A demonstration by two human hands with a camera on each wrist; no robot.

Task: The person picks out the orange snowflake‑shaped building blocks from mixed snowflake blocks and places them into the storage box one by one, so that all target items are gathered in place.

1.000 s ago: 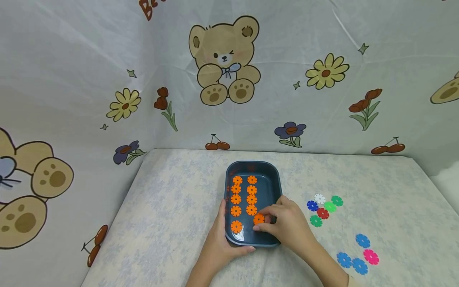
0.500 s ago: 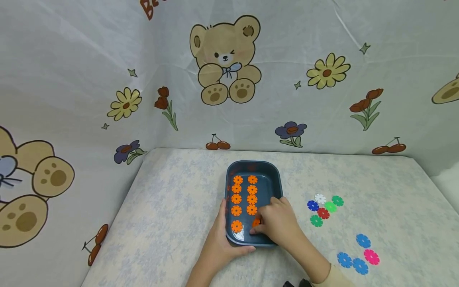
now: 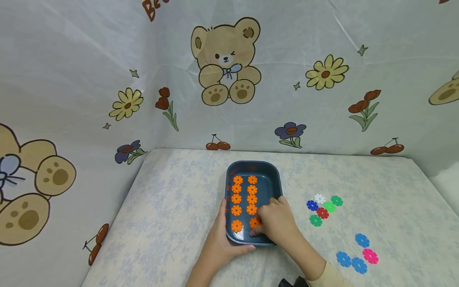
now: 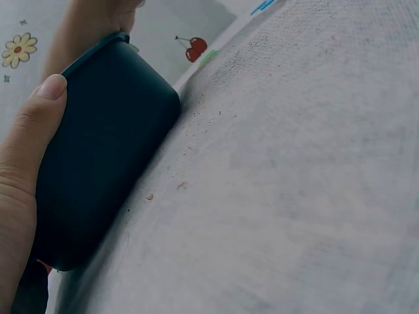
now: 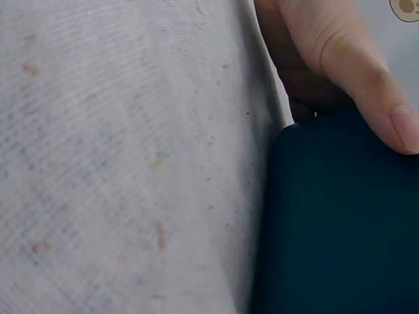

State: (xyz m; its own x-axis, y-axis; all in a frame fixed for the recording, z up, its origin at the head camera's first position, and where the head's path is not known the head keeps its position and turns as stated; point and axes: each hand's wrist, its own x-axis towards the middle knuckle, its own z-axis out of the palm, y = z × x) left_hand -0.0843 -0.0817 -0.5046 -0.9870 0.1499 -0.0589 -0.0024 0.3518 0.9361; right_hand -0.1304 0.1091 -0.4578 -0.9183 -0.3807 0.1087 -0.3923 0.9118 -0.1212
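A dark blue rectangular tray (image 3: 270,179) lies on the table, with orange notched plastic discs (image 3: 236,199) in two columns on its floor. My left hand (image 3: 216,245) grips the tray's near left corner, fingers along the left side. Its thumb (image 4: 39,124) presses on the near wall; the right wrist view shows this thumb (image 5: 366,85) too. Inside the tray, my right hand (image 3: 277,221) has thumb and curled fingers at an orange disc (image 3: 254,223), the nearest in the right column. That disc is partly hidden by the fingers.
Right of the tray lies a cluster of white, blue, red and green discs (image 3: 322,213). Closer to me are light blue discs (image 3: 359,265) and a pink disc (image 3: 370,256). A black object (image 3: 293,282) shows at the bottom edge. A bear-printed cloth (image 3: 279,40) hangs behind.
My right hand has lowered the orange disc to the tray floor, at the near end of the right column, and its wrist has turned. The left hand stays on the tray.
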